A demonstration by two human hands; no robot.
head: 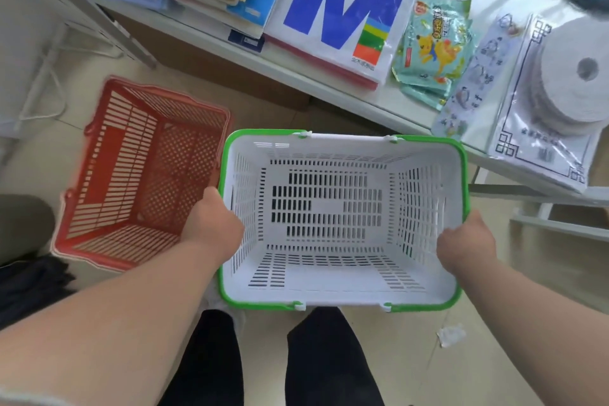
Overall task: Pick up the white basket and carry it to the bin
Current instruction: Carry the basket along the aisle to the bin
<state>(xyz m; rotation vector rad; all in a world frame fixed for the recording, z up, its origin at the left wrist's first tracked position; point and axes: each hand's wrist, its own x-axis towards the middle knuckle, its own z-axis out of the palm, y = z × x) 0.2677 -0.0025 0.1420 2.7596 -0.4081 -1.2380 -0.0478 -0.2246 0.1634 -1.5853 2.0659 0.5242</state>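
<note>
The white basket (339, 277) has slotted walls and a green rim, and it is empty. It is held level in front of my legs, above the tiled floor. My left hand (214, 224) grips its left rim, fingers hidden over the outside. My right hand (466, 247) grips its right rim in the same way. No bin is in view.
A red slotted basket (138, 175) sits on the floor just left of the white one, almost touching it. A white table (329, 76) ahead holds paper packs, notebooks and packets, its edge close above the basket's far side. A paper scrap (450, 334) lies on the floor.
</note>
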